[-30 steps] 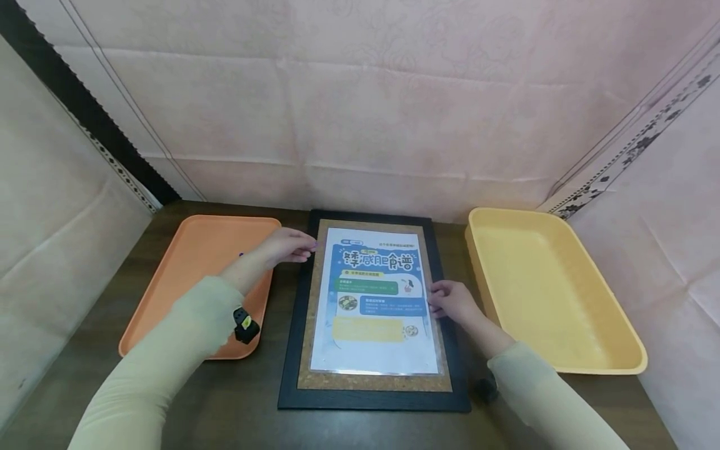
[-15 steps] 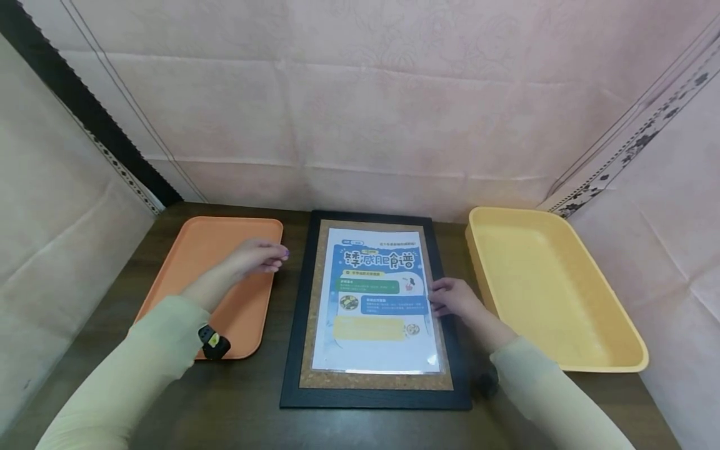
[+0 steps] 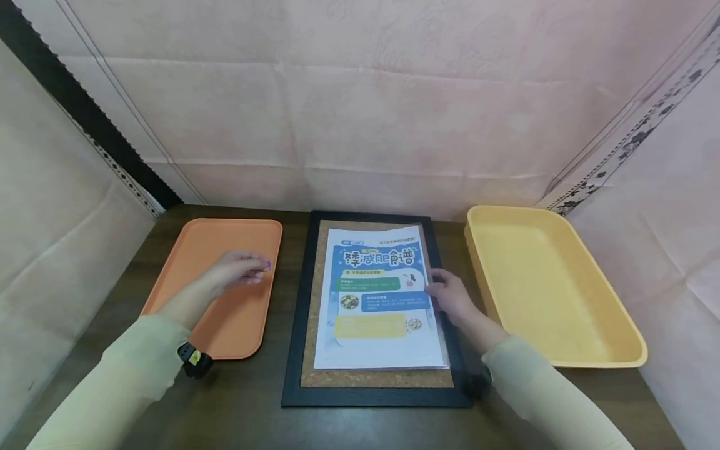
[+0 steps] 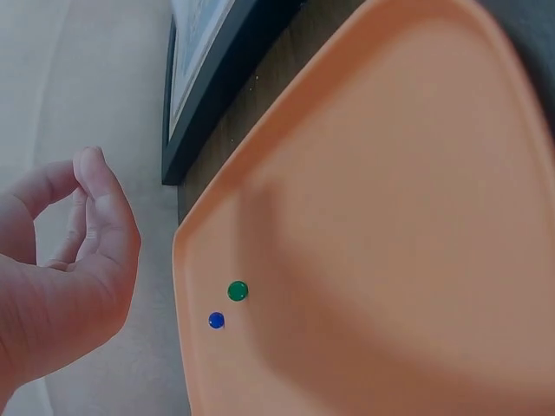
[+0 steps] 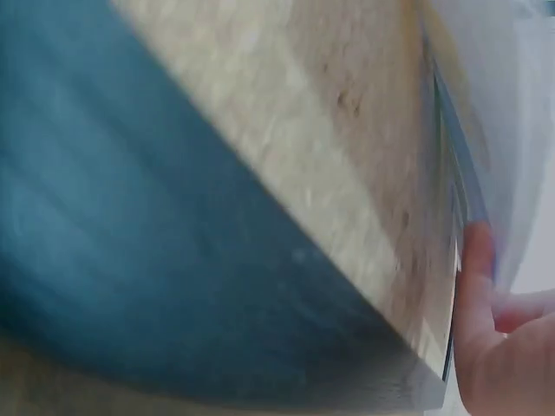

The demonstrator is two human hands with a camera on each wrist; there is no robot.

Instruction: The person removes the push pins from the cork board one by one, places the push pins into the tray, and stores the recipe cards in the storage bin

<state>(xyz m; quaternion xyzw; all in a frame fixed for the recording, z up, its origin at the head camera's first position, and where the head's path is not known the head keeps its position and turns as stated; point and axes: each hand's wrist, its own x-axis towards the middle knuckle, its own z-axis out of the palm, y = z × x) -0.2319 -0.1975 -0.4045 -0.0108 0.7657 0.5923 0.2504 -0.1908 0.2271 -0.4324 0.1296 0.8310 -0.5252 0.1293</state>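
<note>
My left hand [image 3: 233,270] is over the orange tray [image 3: 242,325], thumb and fingertips pinched together. A small purple pin [image 3: 267,265] shows at its fingertips in the head view; the left wrist view hides it. A green pin [image 4: 238,290] and a blue pin [image 4: 216,320] lie in the tray near its rim. My right hand [image 3: 450,295] pinches the right edge of a blue and white printed poster sheet [image 3: 382,355] with a clear, glossy border. That edge is lifted off the cork board [image 3: 377,379], which has a dark frame [image 3: 377,398].
A deeper yellow tray [image 3: 551,287] stands right of the board, close to my right forearm. Dark wooden table [image 3: 242,412] shows between the trays and the board. Pale cloth walls [image 3: 360,125] close in the back and both sides.
My left hand has moved left and nearer, from the board's left edge to over the orange tray. The right side of the poster sheet has risen with my right hand.
</note>
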